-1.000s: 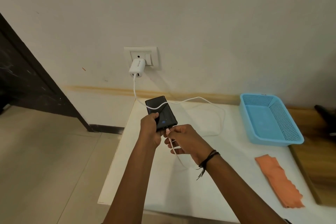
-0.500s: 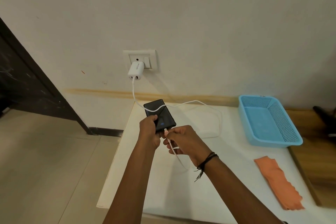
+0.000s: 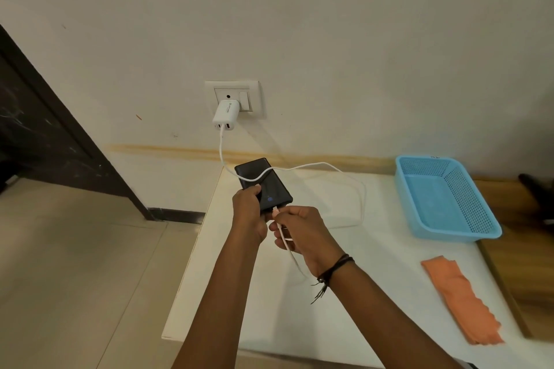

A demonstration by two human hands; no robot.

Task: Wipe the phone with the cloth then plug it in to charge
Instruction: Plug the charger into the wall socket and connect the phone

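Near edge of the white tabletop [image 3: 227,302]: both forearms reached in over it. Folded orange cloth [image 3: 463,301] lay flat near the right edge, untouched, well apart from both hands. Right hand [image 3: 302,229], dark cord band on the wrist, had its fingertips pinched closed on the plug end of the thin white charging cable [image 3: 311,165], plug right at the bottom edge of the black slab phone [image 3: 262,184]; couldn't tell if it was fully seated. Left hand [image 3: 248,214] was wrapped around the phone's lower left side, thumb on the glass, phone held above the table's left part with a small blue dot lit on the screen. Cable draped over the phone, looping right. Empty light-blue perforated plastic basket [image 3: 476,229] sat further right. On the wall, white charger block [image 3: 225,115] sat in the white wall socket [image 3: 254,93].
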